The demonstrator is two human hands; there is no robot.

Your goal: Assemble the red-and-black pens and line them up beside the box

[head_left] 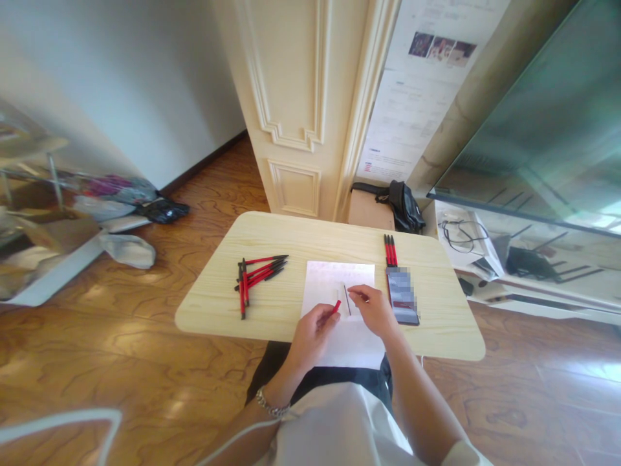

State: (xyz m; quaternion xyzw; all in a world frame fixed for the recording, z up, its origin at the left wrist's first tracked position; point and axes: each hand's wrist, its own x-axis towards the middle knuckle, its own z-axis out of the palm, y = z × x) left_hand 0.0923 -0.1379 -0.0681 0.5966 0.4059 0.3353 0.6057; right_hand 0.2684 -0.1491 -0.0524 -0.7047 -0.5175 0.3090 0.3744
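My left hand (313, 333) is closed around a short red pen barrel (336, 307), its end showing past the thumb. Opposite it, my right hand (371, 307) makes a pinch at a thin dark pen refill (347, 304), which stands out against the white paper (347, 343). The fingertips meet the refill at its upper half; the exact contact is too small to see clearly. A small pale piece (341, 294) shows between the hands, its kind unclear. Both hands are over the paper on the light wooden table (208, 310).
Several red and black pens (252, 278) lie in a loose pile on the table's left. Toward the right, three more pens (391, 251) lie side by side above a phone (402, 298). A black bag (405, 204) sits on a box beyond the far edge.
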